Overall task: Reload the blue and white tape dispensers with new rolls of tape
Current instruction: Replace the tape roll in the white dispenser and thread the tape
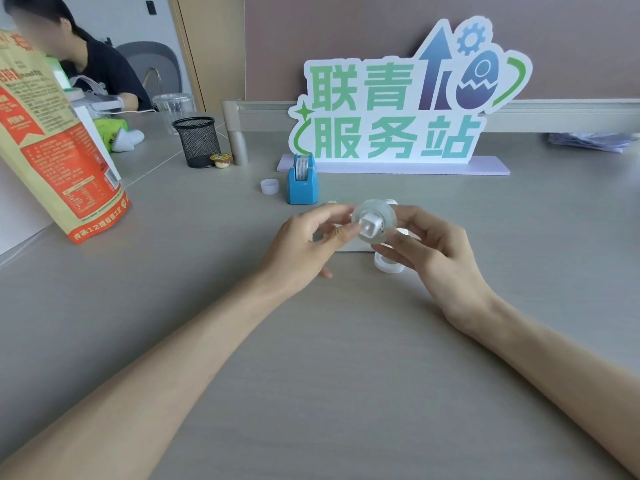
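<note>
Head view. Both bare forearms reach forward over a grey desk (311, 375). The left hand (304, 244) and right hand (433, 244) meet at mid-scene, raised just above the desk, and together hold a clear tape roll (375, 220) with a white spindle (369, 227) seated in its core. The left thumb and fingertips pinch the spindle's near end; the right fingers (398, 242) curl around the roll's right and lower rim. A second, white roll (388, 265) lies flat on the desk just beneath the right hand. Part of a white object, probably the white dispenser, shows behind and below the hands; most of it is hidden.

Farther off and slightly left, the blue dispenser (302, 183) stands upright with a roll already mounted. A small white cap (269, 186) sits just to its left. Behind them stands a lettered sign (398, 109). At far left are a mesh cup (197, 142), a printed bag (59, 150), and a seated person (90, 64).
</note>
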Available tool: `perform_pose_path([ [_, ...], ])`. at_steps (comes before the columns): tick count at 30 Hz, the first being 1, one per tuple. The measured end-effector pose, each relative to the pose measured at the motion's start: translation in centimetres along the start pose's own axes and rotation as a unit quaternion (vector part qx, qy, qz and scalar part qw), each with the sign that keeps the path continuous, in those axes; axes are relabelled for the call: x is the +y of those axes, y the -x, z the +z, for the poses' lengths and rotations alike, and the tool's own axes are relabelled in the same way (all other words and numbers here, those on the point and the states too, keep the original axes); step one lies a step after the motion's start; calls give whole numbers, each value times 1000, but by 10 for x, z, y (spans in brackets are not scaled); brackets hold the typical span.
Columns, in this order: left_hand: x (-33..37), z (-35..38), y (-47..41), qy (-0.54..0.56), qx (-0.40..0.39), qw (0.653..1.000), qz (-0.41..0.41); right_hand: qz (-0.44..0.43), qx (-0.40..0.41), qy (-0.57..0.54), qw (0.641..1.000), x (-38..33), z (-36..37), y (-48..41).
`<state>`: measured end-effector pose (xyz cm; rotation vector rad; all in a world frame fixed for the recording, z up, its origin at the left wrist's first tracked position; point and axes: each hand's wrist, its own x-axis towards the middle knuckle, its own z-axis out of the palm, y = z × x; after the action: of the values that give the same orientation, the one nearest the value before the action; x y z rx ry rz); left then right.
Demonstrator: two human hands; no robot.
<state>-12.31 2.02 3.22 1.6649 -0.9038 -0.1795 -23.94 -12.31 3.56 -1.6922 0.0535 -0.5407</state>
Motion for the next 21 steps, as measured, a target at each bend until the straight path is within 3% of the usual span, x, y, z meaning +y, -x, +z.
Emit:
perform_pose_path([
  [11,8,-1,3,53,-20,998,-21,-1,13,27,1000,-1,2,1],
  [21,4,-4,1,-5,-12,999,44,-5,24,59,998,1,4,1],
])
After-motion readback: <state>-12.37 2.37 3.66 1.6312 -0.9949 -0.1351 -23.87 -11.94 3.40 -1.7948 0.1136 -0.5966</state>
